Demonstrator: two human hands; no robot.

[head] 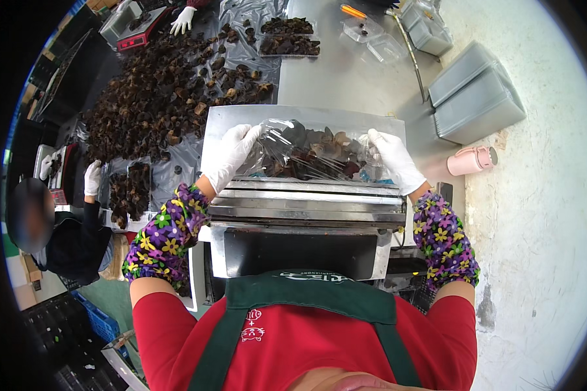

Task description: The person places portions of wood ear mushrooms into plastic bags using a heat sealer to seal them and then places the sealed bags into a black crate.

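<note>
My left hand (231,154), in a white glove, pinches the left edge of clear plastic film (275,134). At the film's right edge, my right hand (394,156), also gloved, holds it between thumb and fingers. Beneath the stretched film lie dark brown wood ear mushrooms (318,151); a tray under them is hard to make out. They rest over the metal plate (225,115) of a film wrapping machine (303,210), whose rollers and front panel are nearest my body.
A large heap of dried mushrooms (151,97) covers plastic sheeting on the left, with filled trays (289,45) beyond. Co-workers' gloved hands (183,19) are at the far left and left. Stacked clear trays (479,97), a pink bottle (469,161) and a phone (444,192) stand right.
</note>
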